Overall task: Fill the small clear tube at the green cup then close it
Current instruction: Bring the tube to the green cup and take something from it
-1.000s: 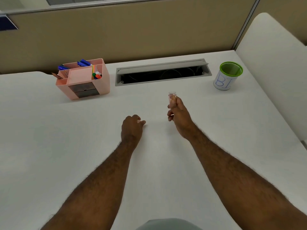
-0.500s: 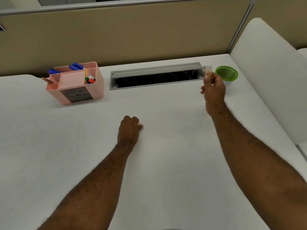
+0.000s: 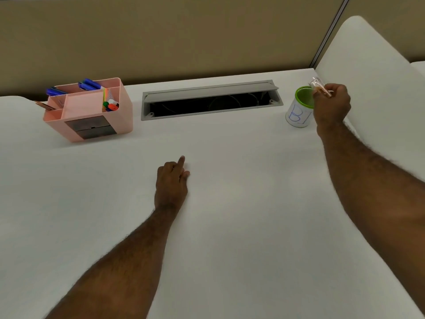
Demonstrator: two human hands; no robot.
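Tube [image 3: 318, 86] pinched in right hand [image 3: 331, 104], tilted over cup [image 3: 299, 109] at 1 o'clock; filling and closing seemingly remain; left hand [image 3: 171, 180] loosely curled, empty

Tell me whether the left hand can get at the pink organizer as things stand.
Probably yes: the left hand rests empty on bare table, and nothing lies between it and the pink organizer.

White desk [image 3: 230, 226] fills most of the view. Tan partition wall [image 3: 184, 38] runs along the far edge w/ a metal post [image 3: 328, 33] at right. Grey cable tray [image 3: 210, 100] recessed in desk, flap open, dark inside. White rounded panel [image 3: 372, 72] at right. Even indoor light.
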